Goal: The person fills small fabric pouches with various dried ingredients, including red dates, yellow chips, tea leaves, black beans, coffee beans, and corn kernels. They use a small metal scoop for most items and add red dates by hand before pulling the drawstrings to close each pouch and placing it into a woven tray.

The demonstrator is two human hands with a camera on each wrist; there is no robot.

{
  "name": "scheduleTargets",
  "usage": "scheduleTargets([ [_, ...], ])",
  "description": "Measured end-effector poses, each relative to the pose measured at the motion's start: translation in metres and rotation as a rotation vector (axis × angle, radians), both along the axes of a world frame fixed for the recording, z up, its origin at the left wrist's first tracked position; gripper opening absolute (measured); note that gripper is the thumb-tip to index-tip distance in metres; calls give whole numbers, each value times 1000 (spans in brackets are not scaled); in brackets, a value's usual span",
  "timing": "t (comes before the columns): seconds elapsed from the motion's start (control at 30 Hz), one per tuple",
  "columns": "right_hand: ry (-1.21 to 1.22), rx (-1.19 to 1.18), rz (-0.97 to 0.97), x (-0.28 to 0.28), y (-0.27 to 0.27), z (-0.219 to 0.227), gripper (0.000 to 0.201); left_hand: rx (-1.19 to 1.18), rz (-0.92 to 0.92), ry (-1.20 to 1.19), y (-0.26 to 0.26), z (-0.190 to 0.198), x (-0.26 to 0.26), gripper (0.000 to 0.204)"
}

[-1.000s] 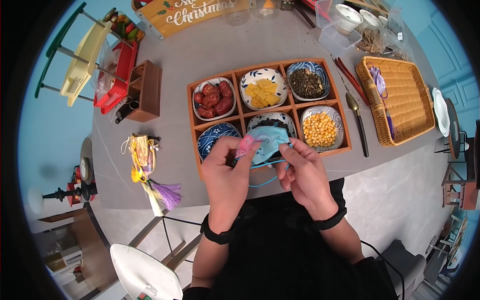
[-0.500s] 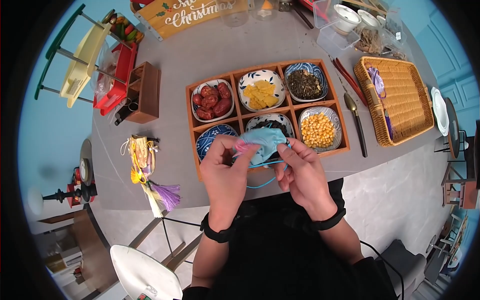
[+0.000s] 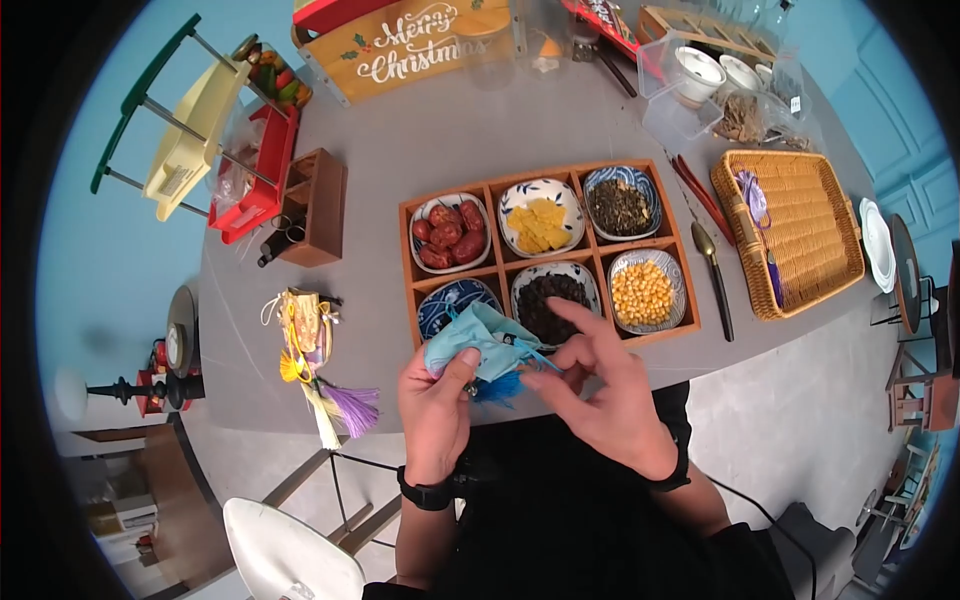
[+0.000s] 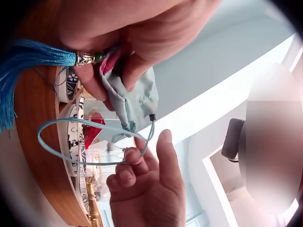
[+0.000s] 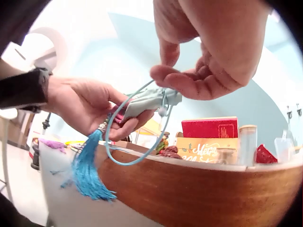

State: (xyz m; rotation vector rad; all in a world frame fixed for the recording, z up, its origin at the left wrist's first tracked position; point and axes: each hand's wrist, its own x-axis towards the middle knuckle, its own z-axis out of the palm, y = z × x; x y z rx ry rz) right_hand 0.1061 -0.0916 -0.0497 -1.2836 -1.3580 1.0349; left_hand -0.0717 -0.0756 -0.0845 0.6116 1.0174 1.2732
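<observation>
My left hand [image 3: 435, 405] grips a light blue cloth drawstring pouch [image 3: 478, 335] between thumb and fingers, in front of the divided wooden tray [image 3: 408, 260]. From the pouch hangs a blue tassel [image 5: 90, 165], with a silver cap [image 4: 85, 58] and a green bead [image 4: 99, 57] above it. A thin blue cord [image 4: 94, 163] loops out from its other end. Curled fingers of my right hand [image 3: 615, 400] hook this cord, while the index finger sticks out over a bowl of dark dried pieces [image 3: 535, 310]. A small black bead [image 4: 152, 117] sits on the cord.
The tray's bowls hold red dates [image 3: 450, 240], yellow pieces [image 3: 537, 225], dried leaves [image 3: 620, 208] and corn kernels [image 3: 642, 292]. A spoon [image 3: 712, 275] and a wicker basket [image 3: 815, 240] lie to the right. Finished-looking tasselled pouches [image 3: 308, 335] lie to the left.
The pouch has turned and shifted left and down with my left hand, bringing its tassel into sight. My right hand has come off the pouch cloth and extended its index finger. The head view tilted up.
</observation>
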Motion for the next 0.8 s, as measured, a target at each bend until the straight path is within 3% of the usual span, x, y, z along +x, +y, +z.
scheduleTargets([
  [0.03,158,-72,-10,-1,1,-8,58,0,5,0,-1,0,1,21],
  [0.07,157,-65,-2,0,4,-7,58,7,13,-1,0,3,3,21],
  [0.13,491,-470,122,1,11,-5,46,-16,-42,-58,-1,13,9,22],
  [0.17,473,-541,95,-2,15,-4,34,22,-77,-63,-3,7,7,23],
  [0.3,287,-559,180,-3,15,-6,24,-17,-81,52,-8,11,-7,15],
  [0.4,220,-418,242,-18,12,-5,25,32,86,93,-11,22,-15,12],
  [0.47,357,-319,187,-33,13,1,28,45,164,105,-13,22,-34,14],
  [0.63,339,-309,121,-17,11,-2,30,141,523,176,-8,37,-104,27],
  [0.77,327,-305,20,9,5,-15,25,53,592,350,11,33,-161,38],
  [0.8,324,-308,20,17,3,-17,25,49,593,349,17,16,-173,38],
])
